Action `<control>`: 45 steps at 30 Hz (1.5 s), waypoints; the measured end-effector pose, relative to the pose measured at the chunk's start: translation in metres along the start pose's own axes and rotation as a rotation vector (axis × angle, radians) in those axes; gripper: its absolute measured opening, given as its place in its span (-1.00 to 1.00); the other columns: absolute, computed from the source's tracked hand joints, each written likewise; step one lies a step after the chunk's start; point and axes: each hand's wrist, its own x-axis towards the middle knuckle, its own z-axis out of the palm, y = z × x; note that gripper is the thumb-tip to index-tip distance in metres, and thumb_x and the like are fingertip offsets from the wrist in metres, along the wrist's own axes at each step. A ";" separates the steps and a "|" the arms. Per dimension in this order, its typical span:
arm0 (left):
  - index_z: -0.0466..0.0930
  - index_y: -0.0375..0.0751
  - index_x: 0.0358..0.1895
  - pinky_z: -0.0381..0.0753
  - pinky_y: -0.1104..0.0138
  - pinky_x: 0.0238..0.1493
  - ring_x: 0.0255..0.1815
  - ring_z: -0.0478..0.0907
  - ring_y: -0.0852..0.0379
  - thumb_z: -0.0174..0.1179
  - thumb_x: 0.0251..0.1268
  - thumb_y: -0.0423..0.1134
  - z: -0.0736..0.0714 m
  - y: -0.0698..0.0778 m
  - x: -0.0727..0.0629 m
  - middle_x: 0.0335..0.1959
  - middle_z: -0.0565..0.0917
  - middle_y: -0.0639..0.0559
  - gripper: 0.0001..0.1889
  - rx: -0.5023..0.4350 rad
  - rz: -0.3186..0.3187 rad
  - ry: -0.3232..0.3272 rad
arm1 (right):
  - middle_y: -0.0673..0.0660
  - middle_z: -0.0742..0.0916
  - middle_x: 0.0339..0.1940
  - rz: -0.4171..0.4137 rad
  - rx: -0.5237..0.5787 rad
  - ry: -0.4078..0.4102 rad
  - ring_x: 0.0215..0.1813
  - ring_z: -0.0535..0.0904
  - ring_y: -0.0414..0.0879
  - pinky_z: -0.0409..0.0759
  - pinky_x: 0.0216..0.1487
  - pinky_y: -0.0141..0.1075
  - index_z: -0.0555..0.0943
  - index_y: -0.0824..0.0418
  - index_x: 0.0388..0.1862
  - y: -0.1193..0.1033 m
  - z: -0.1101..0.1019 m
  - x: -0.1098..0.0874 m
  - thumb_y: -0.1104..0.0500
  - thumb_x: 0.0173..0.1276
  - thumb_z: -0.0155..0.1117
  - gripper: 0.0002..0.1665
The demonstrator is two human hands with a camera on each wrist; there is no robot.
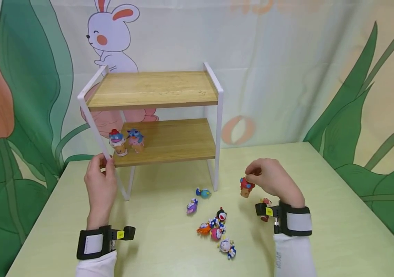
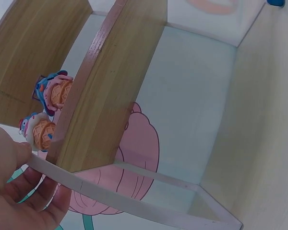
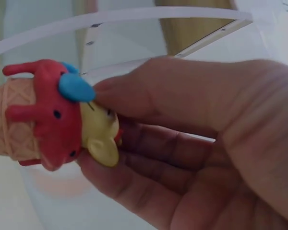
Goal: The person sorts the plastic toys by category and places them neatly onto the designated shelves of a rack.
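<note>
My right hand (image 1: pixel 274 179) pinches a small ice-cream-cone figurine (image 1: pixel 246 187) above the table, to the right of the shelf. In the right wrist view the figurine (image 3: pixel 50 112) has a waffle cone, a red dripping top, a blue piece and a yellow head between thumb and fingers. My left hand (image 1: pixel 101 184) grips the white front left leg of the two-tier shelf (image 1: pixel 169 152); the left wrist view shows the thumb and fingers around that white bar (image 2: pixel 101 189). Two cone figurines, one with a red cap (image 1: pixel 118 143) and one blue-topped (image 1: pixel 136 141), stand at the lower board's left end.
Several small figurines lie on the table before the shelf, among them a purple one (image 1: pixel 192 206), a teal one (image 1: pixel 203 192), an orange one (image 1: pixel 204 229) and a white-headed one (image 1: pixel 225 245). Another figurine (image 1: pixel 264 218) lies partly hidden behind the right wrist camera. A printed curtain (image 1: pixel 269 77) hangs behind.
</note>
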 end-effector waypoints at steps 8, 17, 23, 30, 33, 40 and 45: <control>0.44 -0.38 0.18 0.53 0.11 -0.04 -0.11 0.45 -0.02 -0.03 0.54 -0.21 0.002 0.000 0.000 -0.08 0.52 -0.22 -0.66 0.001 0.009 0.001 | 0.02 0.72 -0.27 -0.090 -0.006 0.068 -0.25 0.61 -0.09 0.60 -0.21 -0.18 0.72 0.21 -0.24 -0.019 -0.012 -0.013 0.26 0.28 0.36 -0.91; 0.43 -0.37 0.18 0.52 0.12 -0.05 -0.12 0.45 -0.03 -0.03 0.55 -0.21 0.002 0.001 0.000 -0.08 0.52 -0.23 -0.67 0.009 -0.001 0.001 | -0.04 0.71 -0.29 -0.218 0.017 0.119 -0.30 0.60 -0.17 0.59 -0.25 -0.24 0.73 0.18 -0.28 -0.036 -0.015 -0.019 0.30 0.25 0.38 -0.92; 0.43 -0.37 0.18 0.51 0.17 -0.08 -0.13 0.44 -0.02 -0.04 0.55 -0.19 0.001 0.001 0.001 -0.09 0.51 -0.22 -0.66 0.013 0.007 0.001 | -0.07 0.70 -0.28 -0.267 0.034 0.149 -0.30 0.60 -0.20 0.59 -0.24 -0.23 0.73 0.17 -0.29 -0.046 -0.012 -0.019 0.31 0.25 0.38 -0.91; 0.44 -0.37 0.17 0.49 0.25 -0.10 -0.14 0.45 0.00 -0.02 0.54 -0.21 0.001 0.001 0.001 -0.10 0.52 -0.21 -0.67 0.017 0.016 0.004 | -0.06 0.70 -0.28 -0.310 0.025 0.180 -0.30 0.58 -0.20 0.57 -0.24 -0.24 0.72 0.18 -0.28 -0.057 -0.007 -0.017 0.31 0.24 0.38 -0.92; 0.44 -0.37 0.17 0.49 0.25 -0.10 -0.14 0.45 0.00 -0.02 0.54 -0.20 0.000 0.000 0.001 -0.10 0.52 -0.21 -0.67 0.017 0.016 0.004 | -0.05 0.69 -0.28 -0.347 0.032 0.190 -0.30 0.58 -0.21 0.58 -0.24 -0.26 0.72 0.18 -0.28 -0.063 -0.003 -0.014 0.31 0.25 0.38 -0.92; 0.44 -0.38 0.17 0.51 0.20 -0.08 -0.12 0.45 -0.02 -0.03 0.55 -0.21 0.000 0.000 0.002 -0.08 0.52 -0.22 -0.67 0.015 0.010 0.005 | -0.04 0.69 -0.30 -0.452 0.055 0.200 -0.30 0.57 -0.21 0.59 -0.22 -0.31 0.70 0.21 -0.31 -0.075 0.010 0.000 0.37 0.22 0.38 -0.90; 0.43 -0.39 0.16 0.53 0.14 -0.06 -0.13 0.45 -0.02 -0.03 0.55 -0.22 0.000 0.000 0.001 -0.09 0.51 -0.23 -0.67 0.010 0.003 0.003 | -0.01 0.69 -0.31 -0.531 0.086 0.205 -0.29 0.58 -0.21 0.59 -0.21 -0.33 0.70 0.25 -0.30 -0.081 0.024 0.014 0.39 0.21 0.37 -0.90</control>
